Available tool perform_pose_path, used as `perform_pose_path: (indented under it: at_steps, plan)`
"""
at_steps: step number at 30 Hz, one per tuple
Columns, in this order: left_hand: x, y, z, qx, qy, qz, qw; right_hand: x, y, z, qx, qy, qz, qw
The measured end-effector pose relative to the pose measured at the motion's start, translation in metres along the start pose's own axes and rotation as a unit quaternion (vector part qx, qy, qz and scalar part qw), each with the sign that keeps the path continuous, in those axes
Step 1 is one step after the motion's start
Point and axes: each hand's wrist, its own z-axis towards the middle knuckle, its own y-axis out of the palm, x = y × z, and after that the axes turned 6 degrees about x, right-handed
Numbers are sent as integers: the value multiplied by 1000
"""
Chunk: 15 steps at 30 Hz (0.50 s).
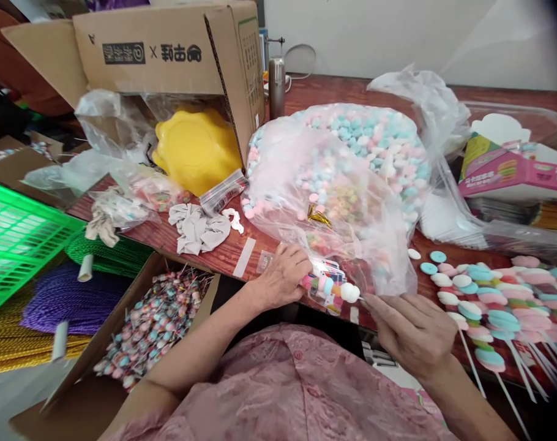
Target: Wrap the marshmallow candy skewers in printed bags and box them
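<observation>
Just above my lap, at the table's front edge, a marshmallow skewer (349, 293) lies crosswise between my hands. Its near end carries round white marshmallows, with pink, yellow and blue ones further along. My right hand (411, 331) pinches the thin stick by the white end. At the other end, the curled fingers of my left hand (285, 277) close on a small clear printed bag (332, 269) around the coloured pieces; their exact grip is partly hidden. Right behind lies a big clear plastic bag (297, 165) full of pastel marshmallows, with gold twist ties (319, 215) on it.
Finished-looking marshmallow skewers (503, 306) lie at the right, by a plastic bin (499, 236). A carton of small wrapped pieces (157, 318) stands low at left, near a green basket (26, 239). Behind are a cardboard box (168, 73), yellow tub (198, 150) and grey cloth (198, 228).
</observation>
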Motion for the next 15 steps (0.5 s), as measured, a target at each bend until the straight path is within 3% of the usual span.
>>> perform_pose_path:
  at_steps: [3, 10, 15]
  plan:
    - [3, -2, 1, -6, -54, 42, 998, -18, 4, 10, -11, 34, -19, 999]
    - [4, -7, -2, -27, -84, 80, 993, -29, 18, 29, -101, 208, 166, 959]
    - [1, -7, -9, -27, -90, 92, 991, -21, 15, 23, -94, 151, 121, 977]
